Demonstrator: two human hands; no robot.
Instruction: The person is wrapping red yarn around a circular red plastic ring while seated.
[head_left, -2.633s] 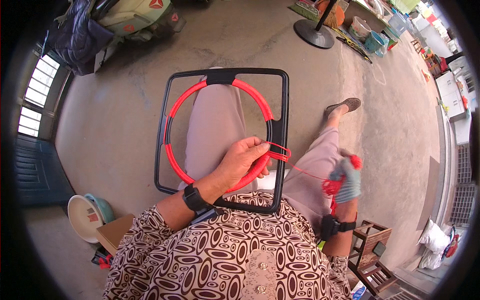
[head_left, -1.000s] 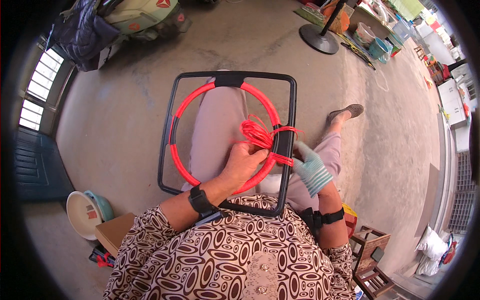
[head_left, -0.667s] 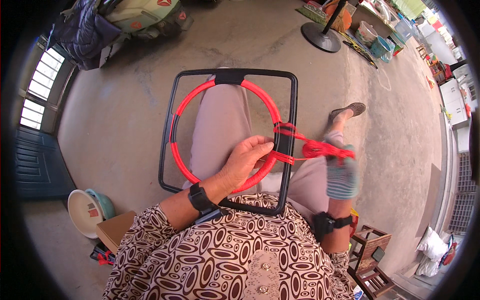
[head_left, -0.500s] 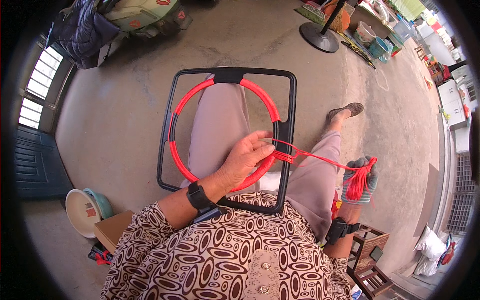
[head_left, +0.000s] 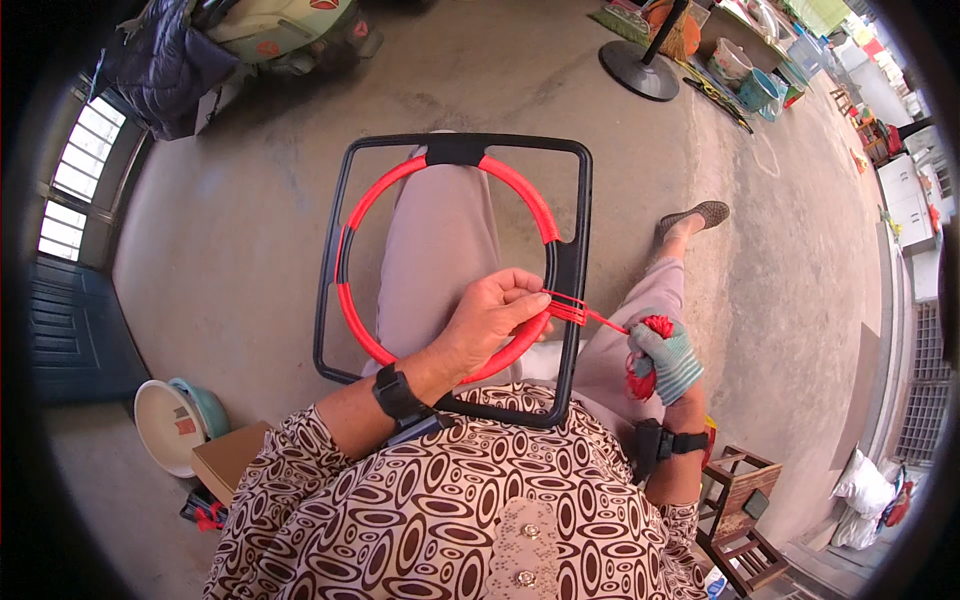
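Black square frame with red-wrapped ring rests on the lap; left hand pinches the ring; gloved right hand clenches red cord bundle; concrete floor, basin nearby.

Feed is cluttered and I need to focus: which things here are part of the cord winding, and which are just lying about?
In use:
- left hand pinching the red cord
- black frame with red-wrapped ring
- right hand, gloved, holding the cord bundle

Lying about:
- fan base
- bowls
- cardboard box
- wooden stool
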